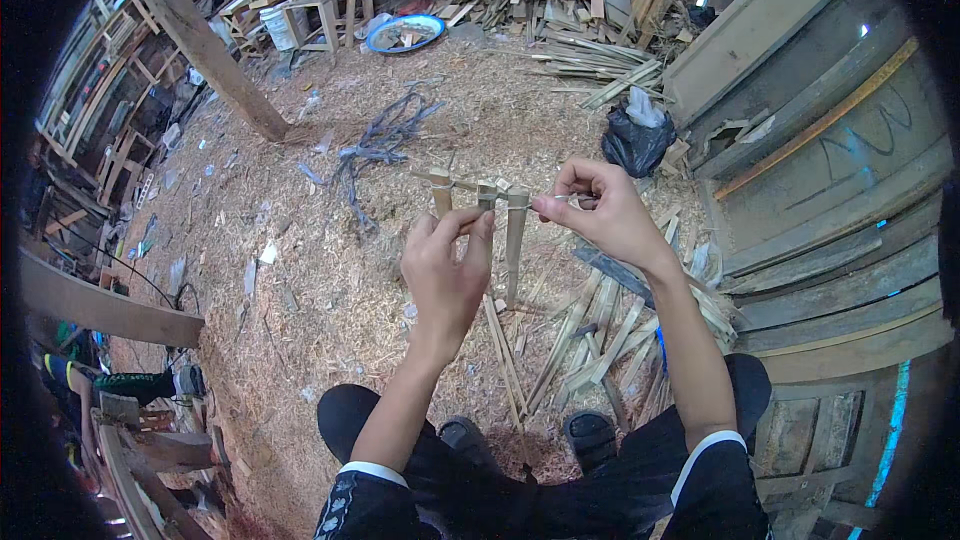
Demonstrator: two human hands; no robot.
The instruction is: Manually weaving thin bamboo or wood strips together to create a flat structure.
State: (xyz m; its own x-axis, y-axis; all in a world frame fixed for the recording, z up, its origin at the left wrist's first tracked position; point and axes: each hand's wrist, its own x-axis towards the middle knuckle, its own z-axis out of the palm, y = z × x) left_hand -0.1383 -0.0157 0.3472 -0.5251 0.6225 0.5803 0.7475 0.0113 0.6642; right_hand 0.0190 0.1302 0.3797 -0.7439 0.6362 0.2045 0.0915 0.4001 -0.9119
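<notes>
Sawdust floor (330, 270) is lying open to the left; a plank wall (840, 200) is crowding the right. The left hand (445, 275) is rising upright, fingers closing around thin, pale wood slats (515, 230) held at chest height. The right hand (600, 210) is pinching a thin strip (470, 183) binding their tops. More slats (590, 335) are lying below.

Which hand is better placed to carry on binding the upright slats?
Probably the right hand: its fingertips pinch the thin strip beside the slats, while the left hand is wrapped around their lower part, steadying them.
</notes>
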